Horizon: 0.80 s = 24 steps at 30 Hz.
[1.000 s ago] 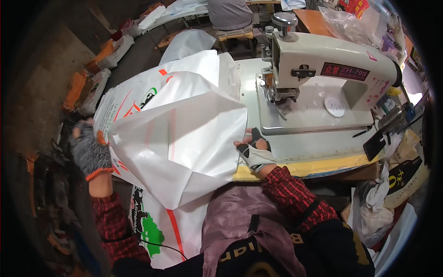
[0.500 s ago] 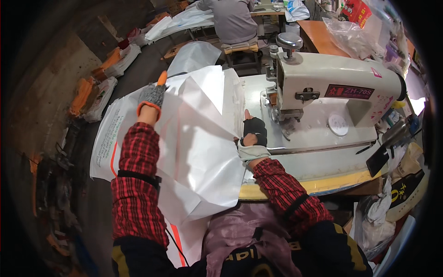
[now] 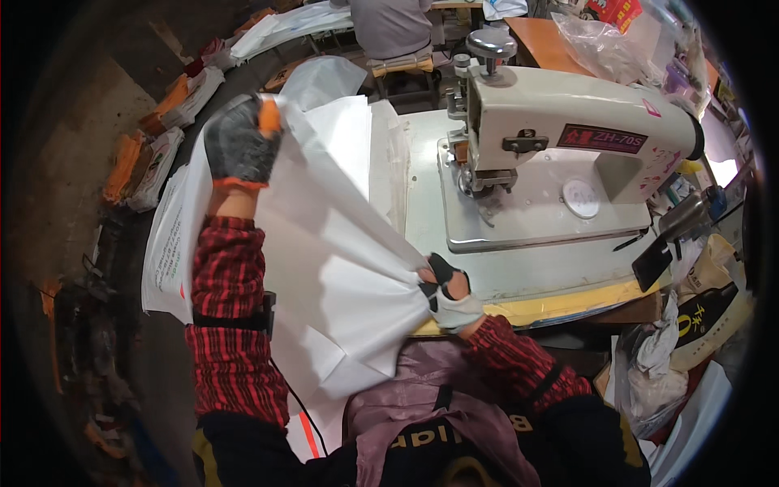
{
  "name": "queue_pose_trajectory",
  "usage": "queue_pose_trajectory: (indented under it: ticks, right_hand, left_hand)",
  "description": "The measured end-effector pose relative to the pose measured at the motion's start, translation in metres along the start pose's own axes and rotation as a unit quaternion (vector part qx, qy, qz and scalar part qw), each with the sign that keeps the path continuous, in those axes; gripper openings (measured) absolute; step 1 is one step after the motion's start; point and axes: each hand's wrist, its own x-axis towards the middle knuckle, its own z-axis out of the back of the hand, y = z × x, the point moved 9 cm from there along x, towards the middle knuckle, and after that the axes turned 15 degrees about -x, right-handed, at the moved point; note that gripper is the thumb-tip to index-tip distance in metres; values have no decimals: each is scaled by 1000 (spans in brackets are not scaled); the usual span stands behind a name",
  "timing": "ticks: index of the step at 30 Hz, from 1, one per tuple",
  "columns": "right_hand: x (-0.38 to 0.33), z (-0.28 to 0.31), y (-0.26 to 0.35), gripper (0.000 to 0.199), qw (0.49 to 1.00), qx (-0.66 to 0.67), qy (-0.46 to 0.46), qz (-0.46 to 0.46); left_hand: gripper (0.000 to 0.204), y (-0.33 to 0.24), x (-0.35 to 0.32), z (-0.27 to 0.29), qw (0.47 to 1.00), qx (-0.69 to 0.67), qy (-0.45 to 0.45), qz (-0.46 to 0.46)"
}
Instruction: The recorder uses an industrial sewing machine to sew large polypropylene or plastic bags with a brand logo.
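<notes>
A large white sheet [image 3: 300, 235], which looks like thin sack material, is stretched between my two hands over the left end of the worktable. At its far left corner, my left hand [image 3: 243, 146], in a grey glove with orange trim, is closed on the edge. My right hand [image 3: 450, 290], in a dark fingerless glove, pinches the near right edge, and folds fan out from that grip. More white sheets [image 3: 349, 134] lie stacked beneath and behind. Right of the sheet stands a white sewing machine [image 3: 560, 105] with its needle area facing the stack.
A yellow strip [image 3: 552, 307] runs along the table's front edge. A dark bottle-like item [image 3: 690, 219] and plastic bags [image 3: 657, 365] crowd the right side. Beyond, a person [image 3: 392, 28] sits on a stool. Orange-and-white bundles [image 3: 146, 166] lie at the left.
My left hand has gone from pointing flat on the sheet to gripping its far corner. The right hand has moved nearer to me, pulling the edge into folds. The view has shifted slightly.
</notes>
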Motion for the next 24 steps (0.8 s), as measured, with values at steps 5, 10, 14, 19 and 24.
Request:
queue_pose_trajectory:
  ticks: [5,10,14,19,24]
  right_hand:
    - [-35,13,-30,24,997,-53,40,-31]
    - [-40,30,9,30,972,-162,-40,163]
    - [-59,34,24,28,965,-143,-18,218]
    - [-81,54,9,25,985,-59,12,163]
    - [-71,56,-19,24,997,-31,-46,48]
  left_hand:
    - [18,76,-71,-57,861,-332,11,385]
    - [23,56,-115,-88,565,-563,-52,601]
    - [24,94,-122,-95,723,-407,85,552]
    - [23,76,-134,-86,616,-431,-23,659]
    - [17,-18,-48,-54,561,-694,-263,366]
